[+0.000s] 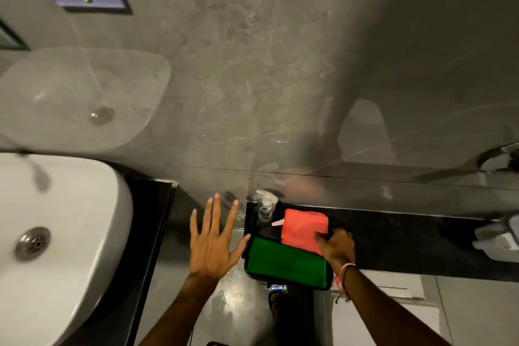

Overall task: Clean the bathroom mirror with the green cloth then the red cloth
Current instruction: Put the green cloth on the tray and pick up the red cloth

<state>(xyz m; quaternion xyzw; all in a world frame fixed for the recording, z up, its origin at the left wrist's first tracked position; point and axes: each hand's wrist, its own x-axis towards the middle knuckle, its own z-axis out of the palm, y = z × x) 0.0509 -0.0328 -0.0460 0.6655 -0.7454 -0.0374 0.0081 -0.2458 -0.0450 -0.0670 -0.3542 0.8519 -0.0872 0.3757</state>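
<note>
Right hand rests fingers on red cloth in tray; left hand spread wide, empty, beside green cloth.

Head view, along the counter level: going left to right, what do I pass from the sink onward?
Sink → left hand, open and spread → spray bottle at the black tray's back left corner → red cloth in the tray → right hand on the tray's right edge, touching the red cloth.

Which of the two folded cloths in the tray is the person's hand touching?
The red cloth, at the tray's far side. The right hand rests on its near corner; the green cloth lies untouched.
</note>
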